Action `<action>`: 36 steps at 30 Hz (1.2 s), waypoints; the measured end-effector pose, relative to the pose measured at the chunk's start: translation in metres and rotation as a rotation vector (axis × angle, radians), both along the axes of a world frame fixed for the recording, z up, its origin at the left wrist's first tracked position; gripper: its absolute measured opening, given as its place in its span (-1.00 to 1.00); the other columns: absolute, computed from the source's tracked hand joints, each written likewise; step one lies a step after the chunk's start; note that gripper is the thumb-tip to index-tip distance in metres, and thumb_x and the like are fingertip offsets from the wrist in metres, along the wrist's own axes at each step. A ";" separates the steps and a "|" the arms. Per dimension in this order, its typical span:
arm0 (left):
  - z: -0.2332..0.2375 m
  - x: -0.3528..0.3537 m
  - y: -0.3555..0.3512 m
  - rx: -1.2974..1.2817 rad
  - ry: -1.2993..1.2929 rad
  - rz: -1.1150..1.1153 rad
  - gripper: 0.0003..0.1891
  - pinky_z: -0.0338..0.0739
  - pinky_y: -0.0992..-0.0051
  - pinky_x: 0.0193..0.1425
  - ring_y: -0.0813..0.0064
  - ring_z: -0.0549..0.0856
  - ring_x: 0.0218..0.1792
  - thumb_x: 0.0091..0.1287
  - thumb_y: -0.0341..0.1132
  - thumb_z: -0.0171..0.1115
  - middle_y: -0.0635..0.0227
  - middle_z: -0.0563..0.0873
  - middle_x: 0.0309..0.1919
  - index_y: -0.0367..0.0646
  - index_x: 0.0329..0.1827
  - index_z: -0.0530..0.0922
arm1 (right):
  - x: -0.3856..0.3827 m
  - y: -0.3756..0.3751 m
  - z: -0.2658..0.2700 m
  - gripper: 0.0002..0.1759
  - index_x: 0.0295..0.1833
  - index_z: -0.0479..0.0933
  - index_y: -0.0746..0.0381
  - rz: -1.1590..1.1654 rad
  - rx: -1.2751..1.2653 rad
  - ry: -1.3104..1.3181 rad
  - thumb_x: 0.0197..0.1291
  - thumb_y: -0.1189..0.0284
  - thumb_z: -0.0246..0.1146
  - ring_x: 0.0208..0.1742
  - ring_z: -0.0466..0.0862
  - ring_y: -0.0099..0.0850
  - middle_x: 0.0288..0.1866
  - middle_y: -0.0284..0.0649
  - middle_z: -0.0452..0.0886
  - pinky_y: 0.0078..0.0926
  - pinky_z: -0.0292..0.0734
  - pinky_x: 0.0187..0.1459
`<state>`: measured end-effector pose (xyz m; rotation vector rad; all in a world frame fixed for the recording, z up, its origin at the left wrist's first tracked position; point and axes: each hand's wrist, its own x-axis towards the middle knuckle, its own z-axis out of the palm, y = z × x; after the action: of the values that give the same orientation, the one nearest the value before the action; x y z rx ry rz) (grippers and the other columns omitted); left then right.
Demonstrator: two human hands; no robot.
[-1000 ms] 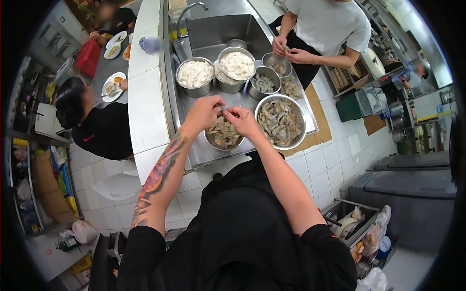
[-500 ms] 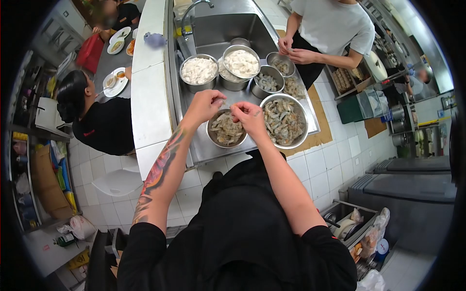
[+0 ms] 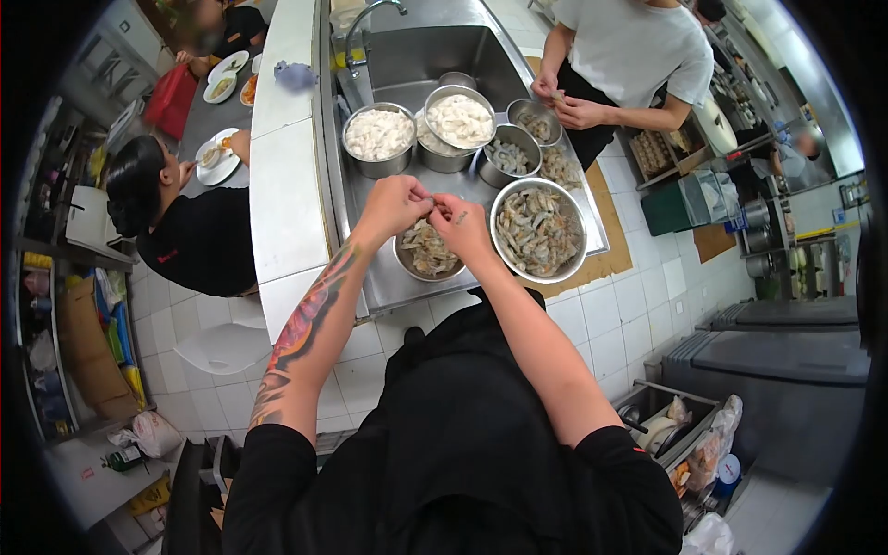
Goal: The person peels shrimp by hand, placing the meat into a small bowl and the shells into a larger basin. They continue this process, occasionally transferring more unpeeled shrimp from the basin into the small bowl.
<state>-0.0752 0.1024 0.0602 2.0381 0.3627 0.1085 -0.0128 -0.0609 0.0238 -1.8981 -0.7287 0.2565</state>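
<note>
A steel kitchen table (image 3: 377, 289) is carrying bowls of shrimp.
Red lettering (image 3: 168, 256) on a seated person's black shirt (image 3: 205, 242) is showing too small to read. The left hand (image 3: 396, 205) and right hand (image 3: 460, 225) are pinching one small shrimp (image 3: 433, 200) between closed fingers, mostly hiding it, above the small bowl (image 3: 427, 278).

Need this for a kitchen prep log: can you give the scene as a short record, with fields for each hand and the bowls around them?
left hand: pinches one end of a small shrimp piece
right hand: pinches the other end
under the hands: small steel bowl of greyish shrimp bits
to its right: large steel bowl of raw shrimp
behind: bowls of white pieces, next to the sink
co-worker's hands: close together above further bowls
</note>
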 end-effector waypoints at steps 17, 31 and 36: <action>-0.003 0.006 0.004 -0.241 -0.034 -0.078 -0.78 0.69 0.57 -0.22 0.60 0.78 -0.32 0.35 -0.46 0.41 0.25 0.84 -0.30 -0.40 0.00 0.73 | 0.015 -0.016 0.007 -0.68 0.18 0.61 0.45 0.048 0.304 0.500 0.42 0.50 0.26 -0.25 0.82 -0.40 -0.19 -0.10 0.81 -0.49 0.74 -0.17; -0.001 0.004 0.002 -0.183 -0.073 -0.109 -0.80 0.65 0.59 -0.23 0.66 0.73 -0.36 0.37 -0.45 0.42 0.31 0.82 -0.34 -0.37 -0.02 0.76 | 0.011 -0.015 0.008 -0.76 0.05 0.66 0.44 0.052 0.353 0.659 0.45 0.54 0.15 -0.20 0.84 -0.43 -0.28 -0.17 0.80 -0.49 0.76 -0.20; -0.002 0.006 0.002 -0.178 -0.095 -0.121 -0.80 0.67 0.58 -0.21 0.62 0.75 -0.34 0.39 -0.48 0.38 0.29 0.83 -0.30 -0.37 0.01 0.74 | 0.014 -0.017 0.007 -0.76 0.06 0.65 0.42 0.046 0.314 0.514 0.45 0.51 0.18 -0.23 0.84 -0.40 -0.23 -0.10 0.80 -0.49 0.76 -0.19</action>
<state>-0.0691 0.1044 0.0581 1.8668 0.1828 0.0948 0.0015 -0.0777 0.0312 -1.4330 -0.4310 0.5968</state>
